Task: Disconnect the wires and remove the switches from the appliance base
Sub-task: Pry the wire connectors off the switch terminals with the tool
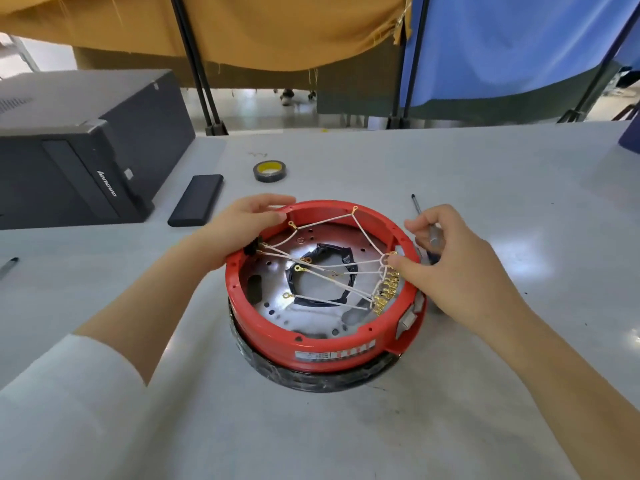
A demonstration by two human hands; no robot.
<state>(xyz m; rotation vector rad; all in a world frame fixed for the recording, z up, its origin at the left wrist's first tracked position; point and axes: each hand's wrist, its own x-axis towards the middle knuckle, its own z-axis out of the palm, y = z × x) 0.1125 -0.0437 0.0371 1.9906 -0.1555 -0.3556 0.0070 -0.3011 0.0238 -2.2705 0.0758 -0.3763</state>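
A round red appliance base (332,344) with a black lower ring sits open side up on the grey table. Several white wires (332,271) with gold ring terminals cross its metal floor and gather at a row of gold connectors (386,292) on the right inner wall. Grey switch buttons (408,318) show on the outer right wall. My left hand (242,230) holds the far-left rim, fingers curled over the edge. My right hand (460,268) is at the right rim, thumb and fingers pinching a wire terminal near the connectors. Behind it lies a screwdriver (424,223), partly hidden.
A black computer case (79,147) stands at the left. A flat black case (196,199) and a roll of black tape (270,170) lie behind the base. A pen (8,266) lies at the far left edge. Cloth screens on stands hang beyond the table.
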